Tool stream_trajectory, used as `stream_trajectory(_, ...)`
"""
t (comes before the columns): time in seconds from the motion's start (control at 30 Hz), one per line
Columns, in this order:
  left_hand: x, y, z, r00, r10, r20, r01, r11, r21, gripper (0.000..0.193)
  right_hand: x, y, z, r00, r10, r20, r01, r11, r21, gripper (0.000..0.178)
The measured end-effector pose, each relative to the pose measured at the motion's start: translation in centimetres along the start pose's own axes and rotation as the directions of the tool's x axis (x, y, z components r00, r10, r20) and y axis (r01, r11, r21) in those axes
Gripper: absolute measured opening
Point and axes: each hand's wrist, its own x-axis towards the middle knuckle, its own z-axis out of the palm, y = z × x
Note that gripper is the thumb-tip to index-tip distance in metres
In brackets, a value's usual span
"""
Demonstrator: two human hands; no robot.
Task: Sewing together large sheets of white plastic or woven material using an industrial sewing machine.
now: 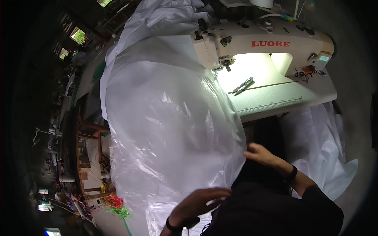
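Observation:
A large translucent white plastic sheet (169, 118) spreads from beside the sewing machine's needle area down toward my lap. At its right edge, the fingertips of my right hand (263, 155) are closed on the border of the sheet. My left hand (199, 202) lies over the lower part of the sheet, fingers stretched out and thumb apart, with nothing in it. The white sewing machine (260, 37) stands at the upper right, and its needle area (215, 72) is next to the sheet's upper right edge. Thread snips (243, 86) lie on the lit machine bed.
The machine table (271, 106) has a ruler strip along its front edge. More white sheeting (315, 145) hangs at the right, and a bunched heap (161, 17) lies behind. At left are a wooden frame (90, 126) and red and green strands (117, 204).

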Motion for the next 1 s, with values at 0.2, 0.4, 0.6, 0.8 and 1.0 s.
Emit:
stream_trajectory(0.2, 1.1, -4.7, -14.0, 0.642, 0.06, -0.764, 0.522, 0.695, 0.494, 0.072, 3.3, -0.1, 1.9, 0.991, -0.084, 0.103, 0.025, 0.878, 0.477, 0.018)
stream_trajectory(0.4, -7.7, -6.2, -16.4, 0.297, -0.49, -0.819, 0.955, 0.137, 0.264, 0.024, 0.4, -0.1, 0.4, 0.995, -0.073, -0.061, 0.089, 0.941, 0.325, 0.031)
stream_trajectory(0.6, 6.2, -2.8, -7.0, 0.793, 0.287, -0.537, 0.15, 0.763, 0.629, 0.05, 4.4, -0.9, 3.1, 0.994, -0.065, -0.09, 0.098, 0.892, 0.441, 0.044)
stream_trajectory(0.8, 7.5, -9.1, -18.9, 0.649, 0.072, -0.757, 0.674, 0.405, 0.617, 0.061, 2.3, 1.1, 3.3, 0.991, -0.131, 0.005, 0.124, 0.949, 0.29, 0.027)
stream_trajectory(1.0, 0.6, -9.9, -15.6, 0.684, -0.041, -0.729, 0.585, 0.627, 0.514, 0.028, 0.1, 3.1, 2.5, 0.991, -0.056, 0.119, 0.042, 0.993, 0.113, 0.027)
